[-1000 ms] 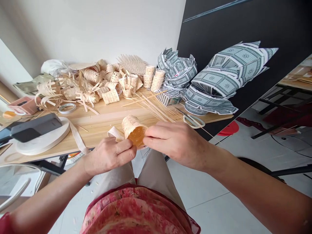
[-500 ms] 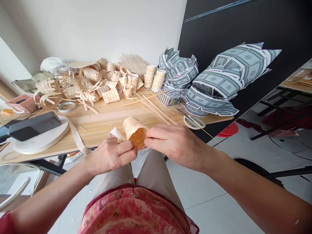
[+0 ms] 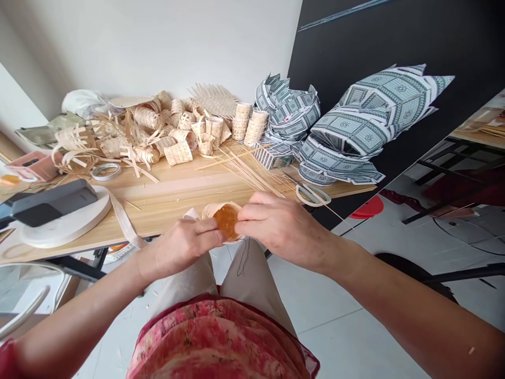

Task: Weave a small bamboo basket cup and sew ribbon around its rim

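A small woven wood-strip basket (image 3: 225, 221) is held over my lap at the table's front edge, its open mouth tilted up toward me. My left hand (image 3: 193, 242) is closed on its left rim, thumb and forefinger pinching. White ribbon (image 3: 191, 213) shows just behind those fingers. My right hand (image 3: 282, 229) is closed in a pinch at the right rim; its fingertips touch the basket, and anything small between them is hidden. Dark thread (image 3: 243, 258) hangs in a loose loop below the basket, near the right fingers.
On the wooden table (image 3: 165, 195) lie a ribbon roll (image 3: 102, 210) with a dark device on top, a tape roll (image 3: 106, 171), piled woven baskets (image 3: 177, 152), loose strips (image 3: 252, 171) and scissors (image 3: 313, 195). Folded-paper card constructions (image 3: 355, 126) stand at right.
The basket has tipped so its mouth faces up toward me more. Dark thread now shows hanging beneath it. Both hands keep their pinch, the right one shifted slightly.
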### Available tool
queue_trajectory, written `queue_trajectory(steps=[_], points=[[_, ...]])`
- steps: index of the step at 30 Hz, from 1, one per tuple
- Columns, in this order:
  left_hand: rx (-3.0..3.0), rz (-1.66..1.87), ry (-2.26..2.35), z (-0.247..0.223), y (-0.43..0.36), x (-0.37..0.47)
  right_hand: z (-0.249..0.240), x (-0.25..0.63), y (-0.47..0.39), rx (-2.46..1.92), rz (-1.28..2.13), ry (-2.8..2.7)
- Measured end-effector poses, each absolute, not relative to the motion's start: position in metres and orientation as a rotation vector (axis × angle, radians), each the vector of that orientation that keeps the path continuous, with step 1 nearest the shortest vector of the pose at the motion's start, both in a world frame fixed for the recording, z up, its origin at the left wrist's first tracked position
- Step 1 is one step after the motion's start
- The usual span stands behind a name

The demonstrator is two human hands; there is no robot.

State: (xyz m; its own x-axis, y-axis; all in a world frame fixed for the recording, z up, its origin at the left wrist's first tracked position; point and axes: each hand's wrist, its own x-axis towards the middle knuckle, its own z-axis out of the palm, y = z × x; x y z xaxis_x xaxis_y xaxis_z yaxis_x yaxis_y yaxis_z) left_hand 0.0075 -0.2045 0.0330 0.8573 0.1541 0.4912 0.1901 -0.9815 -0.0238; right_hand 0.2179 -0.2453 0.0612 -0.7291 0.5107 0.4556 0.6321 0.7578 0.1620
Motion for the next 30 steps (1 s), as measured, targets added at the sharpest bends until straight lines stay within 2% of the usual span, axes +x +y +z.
queue_trajectory(steps=[6,12,21,30], points=[[-3.663,-0.699,-0.352,0.037,-0.193,0.02,0.05,0.227,-0.234,-0.857,0.006,-2.585],[-3.975,-0.447,-0.417,0.04,-0.187,0.024,0.044,0.235,-0.231,-0.927,0.337,-2.556],[-4.043,-0.335,-0.261,0.037,-0.183,0.031,0.042,0.237,-0.228,-0.803,0.539,-2.554],[-3.939,-0.456,-0.17,0.033,-0.183,0.033,0.035,0.237,-0.228,-0.67,0.467,-2.53]])
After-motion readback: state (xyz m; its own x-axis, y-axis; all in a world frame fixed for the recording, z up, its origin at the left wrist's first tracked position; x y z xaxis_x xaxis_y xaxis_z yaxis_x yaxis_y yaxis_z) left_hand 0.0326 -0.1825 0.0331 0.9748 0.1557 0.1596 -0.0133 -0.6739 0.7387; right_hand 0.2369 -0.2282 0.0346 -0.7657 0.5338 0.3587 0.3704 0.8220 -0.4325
